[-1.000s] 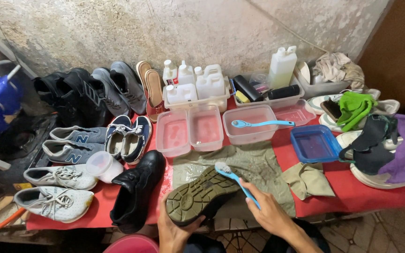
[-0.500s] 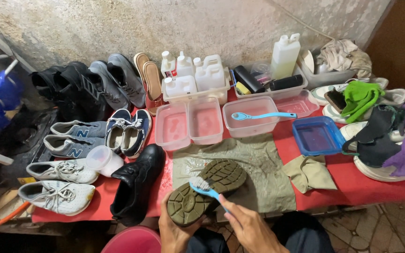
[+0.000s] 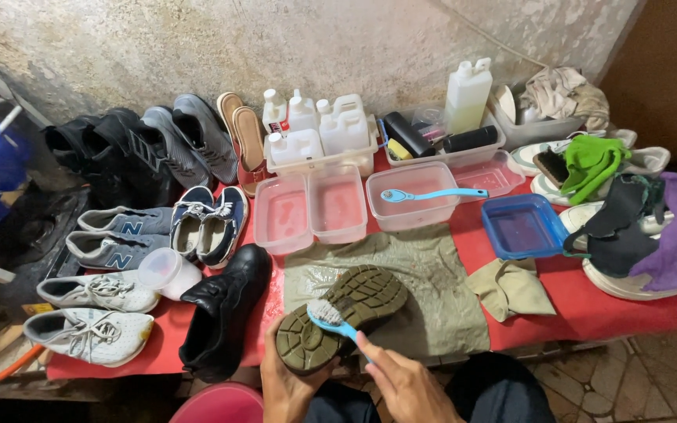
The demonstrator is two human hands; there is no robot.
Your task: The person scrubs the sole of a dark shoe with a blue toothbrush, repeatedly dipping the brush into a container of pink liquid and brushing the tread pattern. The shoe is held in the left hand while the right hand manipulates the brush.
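At six o'clock, the left hand (image 3: 285, 388) is clamped on an upturned shoe (image 3: 342, 317) held over an olive cloth (image 3: 432, 290) on the red table (image 3: 589, 313). The right hand (image 3: 405, 388) grips a blue brush (image 3: 331, 319), bristles on the sole.

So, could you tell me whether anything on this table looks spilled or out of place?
Only small things: the olive cloth under the upturned shoe shows a damp patch, and a spare blue brush lies across the rim of a clear tub.
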